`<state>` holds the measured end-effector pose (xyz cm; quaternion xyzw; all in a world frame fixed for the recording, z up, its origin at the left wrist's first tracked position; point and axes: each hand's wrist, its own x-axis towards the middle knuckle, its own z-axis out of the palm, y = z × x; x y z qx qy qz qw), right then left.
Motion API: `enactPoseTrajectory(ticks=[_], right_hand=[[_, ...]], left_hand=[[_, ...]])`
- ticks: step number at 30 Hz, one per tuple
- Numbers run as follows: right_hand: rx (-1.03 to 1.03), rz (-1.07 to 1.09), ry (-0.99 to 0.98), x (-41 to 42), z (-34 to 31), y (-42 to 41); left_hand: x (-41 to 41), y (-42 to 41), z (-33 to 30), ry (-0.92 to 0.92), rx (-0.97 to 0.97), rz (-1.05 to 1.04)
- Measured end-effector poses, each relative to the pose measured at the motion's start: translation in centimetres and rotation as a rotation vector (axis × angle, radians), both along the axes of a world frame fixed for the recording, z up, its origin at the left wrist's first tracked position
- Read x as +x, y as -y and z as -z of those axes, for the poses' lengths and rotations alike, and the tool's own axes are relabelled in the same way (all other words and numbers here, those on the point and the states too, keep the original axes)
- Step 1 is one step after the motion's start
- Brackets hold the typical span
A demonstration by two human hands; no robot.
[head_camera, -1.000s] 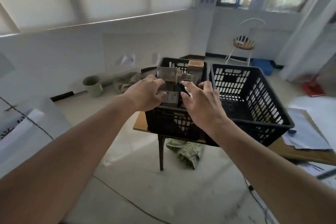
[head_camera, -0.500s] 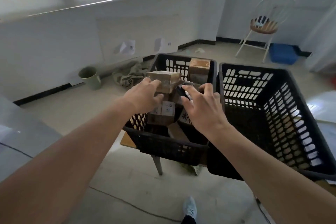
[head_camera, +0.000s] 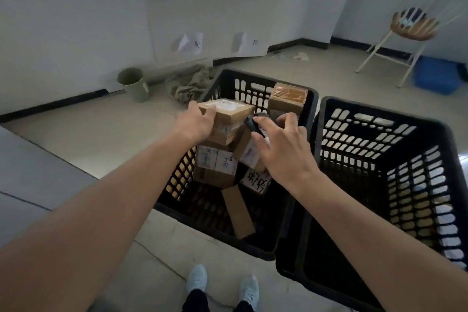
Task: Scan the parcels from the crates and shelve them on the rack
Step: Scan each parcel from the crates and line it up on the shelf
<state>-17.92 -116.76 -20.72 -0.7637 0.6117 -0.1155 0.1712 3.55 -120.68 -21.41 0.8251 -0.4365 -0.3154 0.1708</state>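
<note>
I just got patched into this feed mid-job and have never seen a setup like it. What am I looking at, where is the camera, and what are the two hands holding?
There is no machine here: a person wears one wide-angle camera on the head, looking down at their own bare arms. The left hand grips a cardboard parcel atop the pile in the left black crate. The right hand holds a small black device in its grip, probably the scanner, near that parcel. More labelled parcels lie below. The right black crate shows no parcels. A green bucket and a white chair stand behind on the floor.
</note>
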Motion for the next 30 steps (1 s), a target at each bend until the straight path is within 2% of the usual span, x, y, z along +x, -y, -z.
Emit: enactPoseTrajectory(ticks=[7, 11, 14, 16, 21, 24, 27, 30], right_hand=[[0.008, 0.011, -0.012, -0.4, 0.2, 0.8], [-0.002, 0.014, -0.010, -0.5, 0.0, 1.0], [0.000, 0.017, -0.009, -0.6, -0.3, 1.2], [0.006, 0.014, -0.008, -0.7, -0.5, 1.2], [0.079, -0.002, 0.076, -1.4, -0.1, 1.1], [0.139, 0.002, 0.133, -2.1, 0.1, 1.2], [0.143, 0.019, 0.141, -2.8, -0.5, 1.1], [0.147, 0.005, 0.182, -3.1, -1.7, 1.0]], left_hand=[[0.0, 2.2, 1.4, -0.108, -0.046, -0.248], [1.2, 2.9, 2.4, -0.391, 0.042, -0.361], [0.5, 1.7, 0.8, -0.565, 0.141, -0.296], [0.6, 1.6, 1.0, -0.598, 0.165, -0.266], [0.1, 1.2, 1.4, -0.596, 0.028, -0.198], [0.0, 0.6, 1.0, -0.656, -0.042, -0.062], [0.4, 0.0, -0.3, -0.675, -0.117, 0.066], [1.0, -0.4, -2.1, -0.699, -0.223, 0.089]])
